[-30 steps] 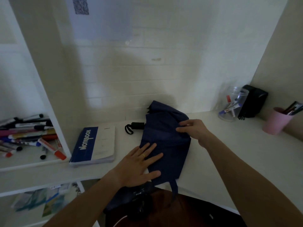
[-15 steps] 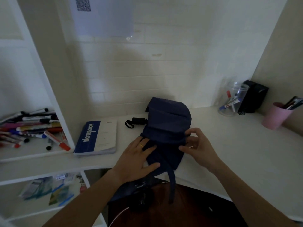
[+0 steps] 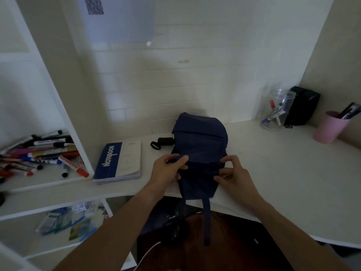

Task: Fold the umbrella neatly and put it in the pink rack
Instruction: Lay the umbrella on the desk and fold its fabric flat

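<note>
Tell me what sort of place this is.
Probably a study or office nook: a white built-in desk against a white brick wall, a blue-and-white notebook, a shelf of coloured marker pens and a pink cup of pens.

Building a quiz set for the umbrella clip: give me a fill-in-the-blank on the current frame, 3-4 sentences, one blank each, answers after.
1. The umbrella that both hands grip is dark ____ in colour.
2. The word printed on the book lying left of the umbrella is ____.
3. The cup holding pens at the right of the desk is ____ in colour.
4. The left hand and the right hand pinch the umbrella's ____.

Missing words: blue; NOTEBOOK; pink; fabric
</note>
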The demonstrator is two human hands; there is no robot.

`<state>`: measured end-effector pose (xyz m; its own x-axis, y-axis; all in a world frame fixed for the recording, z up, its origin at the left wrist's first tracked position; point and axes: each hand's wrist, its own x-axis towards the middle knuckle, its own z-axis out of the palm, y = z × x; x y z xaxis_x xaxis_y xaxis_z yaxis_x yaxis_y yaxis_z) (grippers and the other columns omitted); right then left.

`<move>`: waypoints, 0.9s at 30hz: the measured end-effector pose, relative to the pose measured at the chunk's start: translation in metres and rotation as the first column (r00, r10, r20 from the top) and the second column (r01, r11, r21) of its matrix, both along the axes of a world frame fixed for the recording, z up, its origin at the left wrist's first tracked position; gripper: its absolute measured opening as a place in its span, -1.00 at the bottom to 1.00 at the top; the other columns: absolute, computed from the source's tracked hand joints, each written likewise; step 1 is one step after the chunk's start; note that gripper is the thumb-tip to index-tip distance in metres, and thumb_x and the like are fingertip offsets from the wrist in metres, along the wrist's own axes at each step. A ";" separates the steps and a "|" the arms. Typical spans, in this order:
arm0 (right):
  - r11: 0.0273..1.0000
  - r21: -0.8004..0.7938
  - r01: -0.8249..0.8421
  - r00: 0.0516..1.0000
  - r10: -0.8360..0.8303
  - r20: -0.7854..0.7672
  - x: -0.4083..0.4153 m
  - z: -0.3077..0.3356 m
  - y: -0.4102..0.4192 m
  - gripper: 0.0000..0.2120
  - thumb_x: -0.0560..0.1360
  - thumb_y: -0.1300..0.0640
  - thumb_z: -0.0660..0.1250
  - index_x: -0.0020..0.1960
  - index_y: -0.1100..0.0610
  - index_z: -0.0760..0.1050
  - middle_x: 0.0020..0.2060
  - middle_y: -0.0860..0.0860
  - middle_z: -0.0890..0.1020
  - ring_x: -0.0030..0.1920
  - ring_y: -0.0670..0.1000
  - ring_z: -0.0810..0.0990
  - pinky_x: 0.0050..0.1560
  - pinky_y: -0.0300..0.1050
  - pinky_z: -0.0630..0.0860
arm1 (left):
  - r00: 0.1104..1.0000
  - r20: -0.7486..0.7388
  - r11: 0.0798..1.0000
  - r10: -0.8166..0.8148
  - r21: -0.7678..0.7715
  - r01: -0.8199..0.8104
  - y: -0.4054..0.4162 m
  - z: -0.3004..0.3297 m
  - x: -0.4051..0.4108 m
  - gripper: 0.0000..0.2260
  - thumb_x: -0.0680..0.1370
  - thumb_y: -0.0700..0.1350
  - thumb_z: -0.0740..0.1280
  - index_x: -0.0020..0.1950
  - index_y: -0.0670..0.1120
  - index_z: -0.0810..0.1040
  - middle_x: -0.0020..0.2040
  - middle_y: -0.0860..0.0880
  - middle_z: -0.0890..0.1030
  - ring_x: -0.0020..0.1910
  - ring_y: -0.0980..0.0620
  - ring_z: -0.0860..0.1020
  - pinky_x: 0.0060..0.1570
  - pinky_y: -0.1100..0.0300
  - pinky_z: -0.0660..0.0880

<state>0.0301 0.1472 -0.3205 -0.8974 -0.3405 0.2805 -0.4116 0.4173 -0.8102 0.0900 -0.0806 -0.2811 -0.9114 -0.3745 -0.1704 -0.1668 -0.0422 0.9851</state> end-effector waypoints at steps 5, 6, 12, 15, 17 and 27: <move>0.998 -0.024 0.051 0.997 -0.050 0.058 -0.003 -0.002 0.002 -0.69 0.47 0.21 0.50 0.11 0.08 0.43 -0.18 -0.04 0.76 -0.15 -0.13 0.70 -0.09 -0.26 0.58 | 0.997 0.081 0.998 0.006 0.064 -0.011 -0.002 0.011 0.004 -0.73 0.54 -0.12 0.49 0.19 -0.18 0.61 -0.09 -0.07 0.77 -0.37 0.07 0.62 -0.45 0.24 0.32; 0.997 -0.036 0.068 0.995 -0.065 0.070 -0.004 -0.002 0.001 -0.71 0.46 0.20 0.51 0.10 0.07 0.47 -0.19 -0.04 0.75 -0.16 -0.17 0.69 -0.12 -0.33 0.56 | 0.995 0.101 0.994 -0.008 0.110 -0.003 -0.002 0.013 0.008 -0.75 0.54 -0.15 0.47 0.18 -0.19 0.62 -0.06 -0.09 0.77 -0.31 0.04 0.66 -0.38 0.21 0.39; 0.989 -0.095 0.114 0.987 -0.102 0.123 -0.009 0.000 -0.002 -0.82 0.41 0.23 0.54 -0.07 0.06 0.58 -0.16 -0.02 0.70 -0.11 -0.08 0.68 -0.03 -0.22 0.59 | 0.992 0.127 0.949 -0.007 0.314 -0.034 0.005 0.004 0.020 -0.61 0.44 0.06 0.57 0.12 -0.14 0.63 -0.08 -0.14 0.77 -0.07 -0.07 0.75 -0.01 0.11 0.63; 0.989 -0.115 0.089 0.990 -0.076 0.116 -0.008 0.003 0.001 -0.86 0.41 0.26 0.53 -0.22 0.10 0.59 -0.21 -0.01 0.70 -0.17 -0.07 0.67 -0.03 -0.17 0.59 | 0.989 0.142 0.930 0.033 0.358 -0.082 0.007 -0.006 0.019 -0.62 0.44 -0.07 0.59 0.14 -0.24 0.64 -0.08 -0.20 0.76 -0.08 -0.09 0.75 -0.02 0.15 0.66; 0.988 -0.132 0.081 0.990 -0.065 0.123 -0.008 0.006 0.005 -0.87 0.40 0.23 0.55 -0.17 0.13 0.60 -0.18 0.00 0.70 -0.16 -0.03 0.67 -0.05 -0.20 0.56 | 0.991 0.131 0.912 0.019 0.403 -0.071 0.006 -0.009 0.019 -0.66 0.47 -0.17 0.56 0.18 -0.29 0.63 -0.03 -0.24 0.75 -0.04 -0.12 0.74 -0.02 0.17 0.67; 0.983 -0.181 0.037 0.984 -0.004 0.179 -0.003 0.017 0.007 -0.91 0.43 0.23 0.53 -0.13 0.06 0.70 -0.17 -0.02 0.74 -0.19 0.06 0.68 -0.10 -0.20 0.58 | 0.983 0.092 0.923 -0.161 0.368 0.116 0.003 0.000 0.025 -0.67 0.49 -0.20 0.40 0.25 -0.17 0.56 0.06 -0.19 0.74 0.10 -0.12 0.71 0.21 0.07 0.57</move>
